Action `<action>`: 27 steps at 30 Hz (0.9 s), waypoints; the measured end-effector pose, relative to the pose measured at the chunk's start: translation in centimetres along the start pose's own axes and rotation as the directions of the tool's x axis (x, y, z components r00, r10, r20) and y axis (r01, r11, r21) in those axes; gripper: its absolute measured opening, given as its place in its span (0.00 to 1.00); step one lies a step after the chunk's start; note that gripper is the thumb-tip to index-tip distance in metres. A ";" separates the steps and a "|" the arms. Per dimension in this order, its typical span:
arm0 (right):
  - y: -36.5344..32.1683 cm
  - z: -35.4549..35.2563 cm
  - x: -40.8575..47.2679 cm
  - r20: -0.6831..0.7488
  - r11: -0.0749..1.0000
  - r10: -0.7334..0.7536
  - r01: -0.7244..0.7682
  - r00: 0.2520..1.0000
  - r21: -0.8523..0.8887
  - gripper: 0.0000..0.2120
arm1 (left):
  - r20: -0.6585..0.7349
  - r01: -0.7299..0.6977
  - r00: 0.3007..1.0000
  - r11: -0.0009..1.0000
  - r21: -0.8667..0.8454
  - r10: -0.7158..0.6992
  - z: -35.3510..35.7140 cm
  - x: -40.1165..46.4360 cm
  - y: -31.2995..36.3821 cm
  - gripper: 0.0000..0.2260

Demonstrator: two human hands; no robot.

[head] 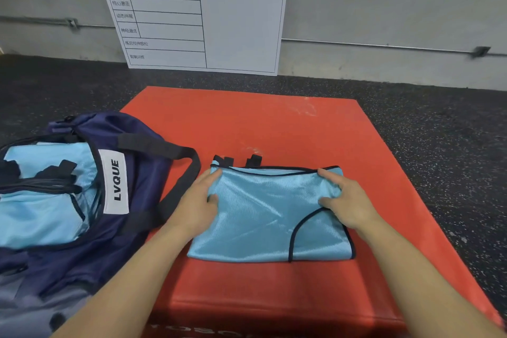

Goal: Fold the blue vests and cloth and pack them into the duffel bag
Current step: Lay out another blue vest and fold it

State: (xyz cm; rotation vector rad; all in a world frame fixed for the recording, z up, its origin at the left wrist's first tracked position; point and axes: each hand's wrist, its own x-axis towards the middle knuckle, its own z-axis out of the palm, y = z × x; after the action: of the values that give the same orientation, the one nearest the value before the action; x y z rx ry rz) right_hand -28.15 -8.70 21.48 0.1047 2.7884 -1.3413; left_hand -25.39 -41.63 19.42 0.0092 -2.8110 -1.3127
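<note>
A light blue vest (269, 217) with dark trim lies folded into a rectangle on the red mat (274, 123). My left hand (197, 200) grips its left edge, thumb on top. My right hand (345, 200) grips its right edge, bunching the fabric a little. To the left lies the navy duffel bag (137, 162) with a white LVQUE label, its top open. Inside it lie folded light blue vests (41, 200) with dark straps.
The bag's black strap (181, 178) loops over the mat's left edge, close to my left hand. A white schedule board (233, 22) leans on the grey wall behind the mat. Dark speckled floor (439, 145) surrounds the mat.
</note>
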 end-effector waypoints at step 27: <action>2.6 4.6 -1.7 -0.033 0.699 -0.083 0.035 0.996 -0.714 0.29 | 0.001 -0.065 0.996 0.722 0.689 0.089 2.6 -1.6 -1.9 0.38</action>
State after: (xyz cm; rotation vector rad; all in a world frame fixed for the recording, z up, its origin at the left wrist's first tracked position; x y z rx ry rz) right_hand -26.24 -10.75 16.72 0.0227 3.1533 -0.1600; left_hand -23.92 -40.84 16.30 -0.0637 -3.0382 -0.1703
